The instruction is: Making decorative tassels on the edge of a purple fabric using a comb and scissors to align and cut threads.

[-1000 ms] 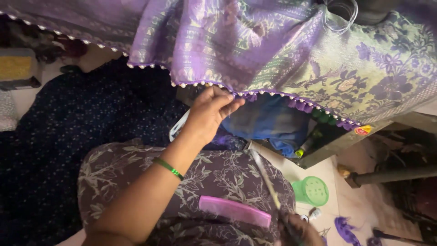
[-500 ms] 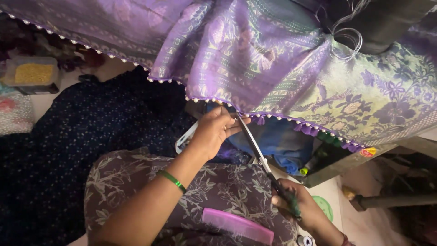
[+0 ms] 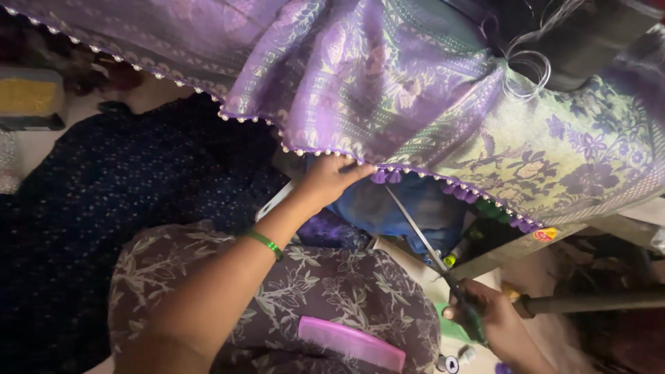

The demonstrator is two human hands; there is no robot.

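Observation:
A purple patterned cloth [image 3: 388,90] with a beaded, tasselled hem hangs across the top of the view. My left hand [image 3: 325,181] pinches that hem at the middle, just left of a few purple tassels [image 3: 388,176]. My right hand [image 3: 488,322] at the lower right grips the dark handle of a long thin metal tool [image 3: 415,232]. The tool slants up to the left, and its tip reaches the hem beside my left fingers. A green bangle [image 3: 264,242] circles my left wrist.
A pink comb [image 3: 352,343] lies on my flower-printed lap. Dark dotted fabric [image 3: 104,201] spreads at the left, blue cloth [image 3: 409,208] hangs under the hem. A yellow-filled box [image 3: 31,97] sits far left. A dark rod [image 3: 589,302] runs at the right, with small spools below.
My right hand has come up from the bottom edge with the thin tool, and its tip now meets the hem by my left fingers. The view has shifted left and down.

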